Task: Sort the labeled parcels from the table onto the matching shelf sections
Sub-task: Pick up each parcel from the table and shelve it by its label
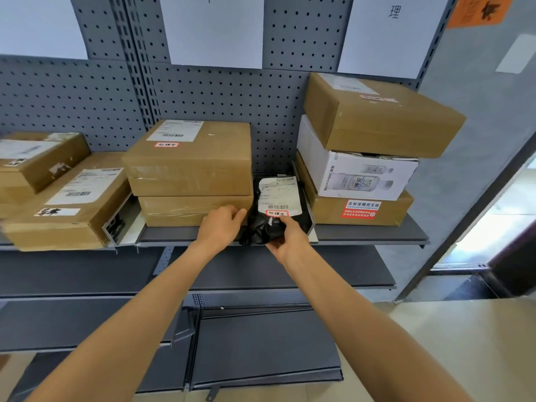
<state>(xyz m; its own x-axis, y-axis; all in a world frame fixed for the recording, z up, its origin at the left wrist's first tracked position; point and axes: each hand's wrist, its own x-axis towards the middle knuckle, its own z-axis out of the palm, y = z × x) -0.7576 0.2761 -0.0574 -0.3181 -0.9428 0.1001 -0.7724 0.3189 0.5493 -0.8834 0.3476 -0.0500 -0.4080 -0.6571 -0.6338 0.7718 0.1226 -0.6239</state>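
A parcel sorting room or storeroom. Grey metal shelving [371,236] with a perforated back panel [220,91] fills the frame. Taped cardboard boxes [188,158] bearing barcoded shipping labels [175,130] are stacked on it. White paper signs [216,30] with printed characters, along the top of the frame, mark the shelf sections.

Even daylight; glare at doorway [499,216]; wide-angle edge warp.

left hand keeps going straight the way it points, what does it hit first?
Likely the lower brown box of the middle stack: the left hand points up and right, fingertips already at that box's front right corner, beside the black parcel. Depth is unclear, so contact isn't certain.
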